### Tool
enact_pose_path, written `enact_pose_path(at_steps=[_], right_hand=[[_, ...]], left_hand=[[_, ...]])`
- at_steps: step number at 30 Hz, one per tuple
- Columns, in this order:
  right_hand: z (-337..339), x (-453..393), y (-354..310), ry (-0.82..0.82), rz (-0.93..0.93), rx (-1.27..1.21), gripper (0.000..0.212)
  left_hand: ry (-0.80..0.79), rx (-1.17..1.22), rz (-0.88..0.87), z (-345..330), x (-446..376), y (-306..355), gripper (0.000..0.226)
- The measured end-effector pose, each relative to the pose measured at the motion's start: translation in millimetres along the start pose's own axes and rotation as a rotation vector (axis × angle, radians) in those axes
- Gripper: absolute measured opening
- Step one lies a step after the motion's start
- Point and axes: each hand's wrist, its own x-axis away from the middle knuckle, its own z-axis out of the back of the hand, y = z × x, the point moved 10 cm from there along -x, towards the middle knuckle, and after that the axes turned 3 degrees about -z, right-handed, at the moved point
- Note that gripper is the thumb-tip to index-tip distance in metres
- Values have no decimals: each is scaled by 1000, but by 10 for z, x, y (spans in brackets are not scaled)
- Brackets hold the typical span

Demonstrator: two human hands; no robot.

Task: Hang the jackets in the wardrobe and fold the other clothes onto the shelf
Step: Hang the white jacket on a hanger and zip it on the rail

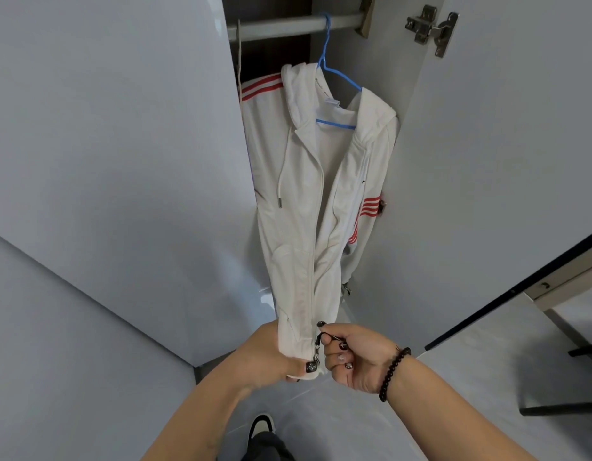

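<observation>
A: What is seen, from the largest thing down?

B: The wardrobe (121,128) is shown with both doors swung open, and a metal rail (288,25) is fixed across its top. A blue hanger (334,78) is hooked over that rail near its right end, and a white hooded jacket (308,201) with red stripes on the sleeves is draped on it.

A: How is the jacket laid out relative to the hands?

B: Its long axis is drawn down and forward from the rail towards the viewer, so the hem is pulled out of the wardrobe to where both hands are held. The zip line is run along that same axis, up and away from the grip. The collar and hood are left open at the top; lower down the two fronts are brought together.

A: And the grips?

B: The hem is clamped by the left hand (271,357), fingers curled around the fabric with the thumb pressed on top beside the zip's foot. The dark zip pull (323,337) is pinched by the right hand (354,357), its fingers closed on the cord. The two hands are held just beside each other, the right one being the nearer to the slider.

A: What is the next move judged to need?

B: A pull upward along the zip is probably called for, with the hem kept taut by the left hand.
</observation>
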Motion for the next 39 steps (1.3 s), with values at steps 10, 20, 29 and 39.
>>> enact_pose_path(at_steps=[10, 20, 29, 39], right_hand=[[-257, 115, -294, -3, 247, 454, 26], [-374, 302, -430, -79, 396, 626, 31], [-335, 325, -387, -186, 351, 561, 33], [-303, 274, -259, -210, 227, 364, 39]], left_hand=[[196, 75, -16, 250, -26, -27, 16], [445, 172, -150, 177, 50, -35, 30], [638, 425, -385, 109, 250, 102, 37], [788, 531, -325, 132, 291, 5, 26]])
